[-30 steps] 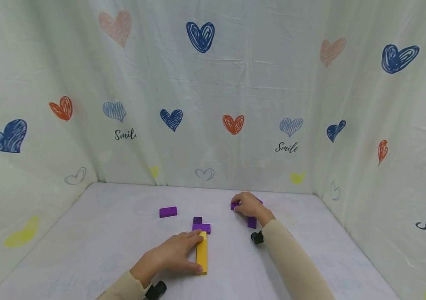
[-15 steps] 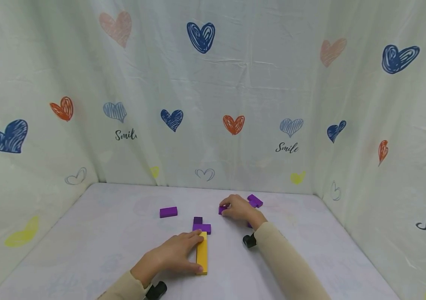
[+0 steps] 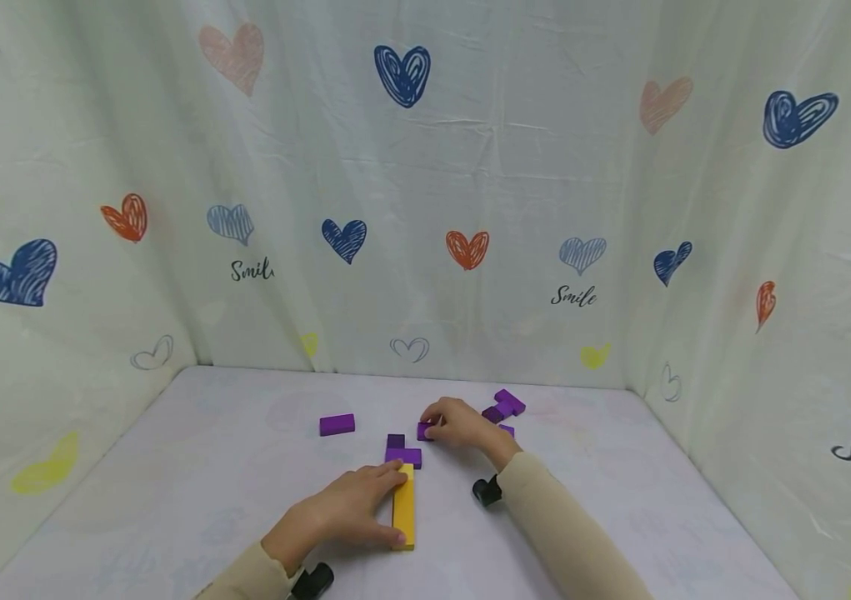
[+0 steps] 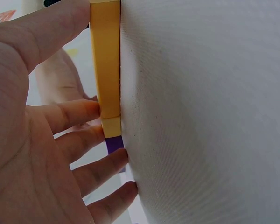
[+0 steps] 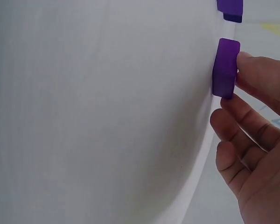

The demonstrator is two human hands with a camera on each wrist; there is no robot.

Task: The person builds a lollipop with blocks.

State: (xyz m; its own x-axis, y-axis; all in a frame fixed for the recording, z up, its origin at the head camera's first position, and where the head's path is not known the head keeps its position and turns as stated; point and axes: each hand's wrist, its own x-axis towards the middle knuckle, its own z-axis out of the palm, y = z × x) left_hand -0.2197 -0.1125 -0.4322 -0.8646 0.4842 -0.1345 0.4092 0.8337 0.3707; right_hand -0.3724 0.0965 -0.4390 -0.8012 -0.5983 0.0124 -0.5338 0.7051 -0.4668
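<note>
In the head view, my left hand [image 3: 350,504] rests along the left side of a long yellow block [image 3: 403,508]. Its thumb touches the near end and its fairly straight fingers touch the far part. Against the block's far end lies a purple block [image 3: 412,457], with a darker purple face or block [image 3: 395,441] behind it. Farther right, my right hand [image 3: 463,425] pinches a small purple block [image 3: 423,432] between thumb and finger. The right wrist view shows that purple block [image 5: 226,67] at the fingertips, the other fingers loosely bent. Whether it touches the table is unclear.
Another purple block [image 3: 337,425] lies at the back left of the white table [image 3: 245,467]. Behind the right hand sits a cluster of purple blocks [image 3: 510,402], with one more purple block [image 3: 507,430] partly hidden by the wrist. A patterned curtain [image 3: 500,192] encloses the table.
My right hand has moved left and slightly nearer with the small purple block, uncovering the cluster at the back right. My left hand and the yellow block stay in place.
</note>
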